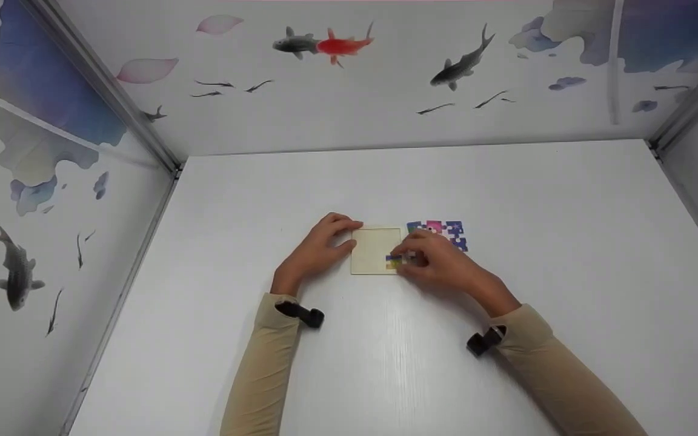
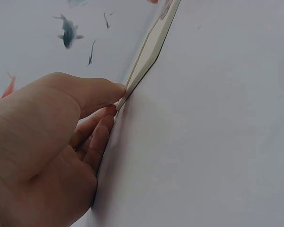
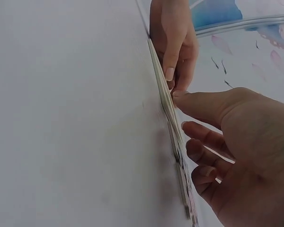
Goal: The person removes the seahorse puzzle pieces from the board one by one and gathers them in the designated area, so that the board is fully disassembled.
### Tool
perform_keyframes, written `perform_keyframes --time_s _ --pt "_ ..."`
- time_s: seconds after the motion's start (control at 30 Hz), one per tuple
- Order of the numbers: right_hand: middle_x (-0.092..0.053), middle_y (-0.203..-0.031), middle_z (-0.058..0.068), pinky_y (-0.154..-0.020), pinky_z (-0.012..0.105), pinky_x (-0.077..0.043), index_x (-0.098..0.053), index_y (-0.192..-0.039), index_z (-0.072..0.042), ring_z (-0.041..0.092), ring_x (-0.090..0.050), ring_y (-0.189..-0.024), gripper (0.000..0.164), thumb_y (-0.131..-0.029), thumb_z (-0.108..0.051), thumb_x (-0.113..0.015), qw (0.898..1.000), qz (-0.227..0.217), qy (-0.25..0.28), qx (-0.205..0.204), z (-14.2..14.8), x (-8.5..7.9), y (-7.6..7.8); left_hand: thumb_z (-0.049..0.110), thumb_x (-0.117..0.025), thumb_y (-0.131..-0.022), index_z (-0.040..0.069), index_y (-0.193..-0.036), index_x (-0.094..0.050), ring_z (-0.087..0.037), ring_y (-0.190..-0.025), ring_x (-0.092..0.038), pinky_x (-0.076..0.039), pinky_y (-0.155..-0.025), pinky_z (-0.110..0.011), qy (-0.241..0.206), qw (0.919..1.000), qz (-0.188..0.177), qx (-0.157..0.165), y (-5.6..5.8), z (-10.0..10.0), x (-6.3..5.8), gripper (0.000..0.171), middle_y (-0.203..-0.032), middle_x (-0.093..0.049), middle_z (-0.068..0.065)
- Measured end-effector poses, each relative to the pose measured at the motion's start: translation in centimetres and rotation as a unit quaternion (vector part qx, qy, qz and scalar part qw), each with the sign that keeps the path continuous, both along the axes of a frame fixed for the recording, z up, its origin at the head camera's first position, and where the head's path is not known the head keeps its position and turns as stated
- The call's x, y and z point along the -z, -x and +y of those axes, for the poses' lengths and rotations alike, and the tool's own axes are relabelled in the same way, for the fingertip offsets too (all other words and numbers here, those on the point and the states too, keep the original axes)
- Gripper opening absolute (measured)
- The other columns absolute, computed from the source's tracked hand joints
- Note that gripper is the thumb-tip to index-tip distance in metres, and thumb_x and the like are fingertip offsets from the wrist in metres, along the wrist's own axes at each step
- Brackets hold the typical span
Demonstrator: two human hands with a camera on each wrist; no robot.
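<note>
A pale, shallow puzzle tray (image 1: 368,249) lies flat on the table. My left hand (image 1: 325,242) holds its left edge, thumb (image 2: 106,94) at the rim and the other fingers toward the far corner. At the tray's near right corner sits a blue and yellow puzzle piece (image 1: 392,263). My right hand (image 1: 437,257) holds this piece between thumb and index finger, its other fingers loosely bent. In the right wrist view the right thumb (image 3: 199,104) reaches the tray's surface, and the piece itself is hidden there.
Several joined puzzle pieces (image 1: 455,230), blue, purple and pink, lie just right of the tray, partly under my right hand. The white table (image 1: 385,351) meets a panel (image 1: 385,115) with painted fish at the back and another panel (image 1: 28,242) on the left.
</note>
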State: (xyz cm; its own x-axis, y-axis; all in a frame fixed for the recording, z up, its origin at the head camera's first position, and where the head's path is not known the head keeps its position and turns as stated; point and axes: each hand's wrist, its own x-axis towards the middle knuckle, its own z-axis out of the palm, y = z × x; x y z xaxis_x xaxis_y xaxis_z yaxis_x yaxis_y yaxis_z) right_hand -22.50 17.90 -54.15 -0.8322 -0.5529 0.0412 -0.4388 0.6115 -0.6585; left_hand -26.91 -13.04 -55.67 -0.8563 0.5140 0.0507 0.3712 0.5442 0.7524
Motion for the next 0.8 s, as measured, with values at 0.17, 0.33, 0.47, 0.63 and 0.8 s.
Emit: perform_keyframes --time_s 0.17,0.33,0.47,0.63,0.8 --pt "-0.069 -0.125 0.005 -0.080 0.032 -0.050 -0.078 -0.130 -0.018 0.019 -0.058 -0.096 0.031 -0.100 -0.021 -0.080 1.000 0.010 -0.010 -0.018 -1.6 0.0 0.2 0.028 -0.069 -0.108 0.015 -0.150 -0.065 -0.027 -0.145 -0.052 -0.040 -0.126 -0.048 -0.007 1.0000 -0.005 -0.001 0.0 -0.1 0.0 0.044 -0.148 -0.057 -0.009" --pt "-0.069 -0.124 0.006 -0.080 0.032 -0.050 -0.076 -0.133 -0.017 0.019 -0.058 -0.093 0.033 -0.100 -0.020 -0.079 1.000 -0.003 -0.024 -0.016 -2.4 -0.3 0.1 0.029 -0.072 -0.107 0.015 -0.150 -0.065 -0.027 -0.145 -0.052 -0.039 -0.126 -0.048 -0.010 0.9999 -0.006 -0.002 -0.1 -0.1 0.0 0.046 -0.148 -0.057 -0.008" --pt "-0.067 -0.128 0.007 -0.081 0.031 -0.051 -0.077 -0.133 -0.018 0.018 -0.058 -0.093 0.032 -0.102 -0.021 -0.078 0.999 -0.006 -0.031 -0.014 -2.6 -0.3 0.0 0.028 -0.072 -0.107 0.014 -0.150 -0.065 -0.027 -0.144 -0.052 -0.040 -0.126 -0.048 -0.011 0.9999 -0.003 -0.004 -0.1 -0.2 0.0 0.046 -0.147 -0.057 -0.008" --pt "-0.064 -0.133 0.007 -0.081 0.032 -0.053 -0.077 -0.134 -0.019 0.018 -0.059 -0.092 0.032 -0.102 -0.023 -0.078 0.999 -0.014 -0.035 -0.005 -2.6 -0.3 -0.2 0.028 -0.072 -0.107 0.013 -0.150 -0.064 -0.028 -0.144 -0.052 -0.040 -0.126 -0.049 -0.017 0.9998 -0.003 -0.004 -0.2 -0.2 -0.1 0.047 -0.147 -0.057 -0.009" --pt "-0.063 -0.131 0.007 -0.079 0.031 -0.052 -0.075 -0.138 -0.018 0.018 -0.058 -0.090 0.036 -0.102 -0.023 -0.078 0.999 -0.021 -0.033 -0.001 -2.5 -0.3 -0.2 0.028 -0.072 -0.107 0.012 -0.150 -0.064 -0.028 -0.143 -0.053 -0.040 -0.125 -0.049 -0.019 0.9998 -0.005 -0.004 -0.1 0.0 -0.1 0.047 -0.146 -0.056 -0.010"
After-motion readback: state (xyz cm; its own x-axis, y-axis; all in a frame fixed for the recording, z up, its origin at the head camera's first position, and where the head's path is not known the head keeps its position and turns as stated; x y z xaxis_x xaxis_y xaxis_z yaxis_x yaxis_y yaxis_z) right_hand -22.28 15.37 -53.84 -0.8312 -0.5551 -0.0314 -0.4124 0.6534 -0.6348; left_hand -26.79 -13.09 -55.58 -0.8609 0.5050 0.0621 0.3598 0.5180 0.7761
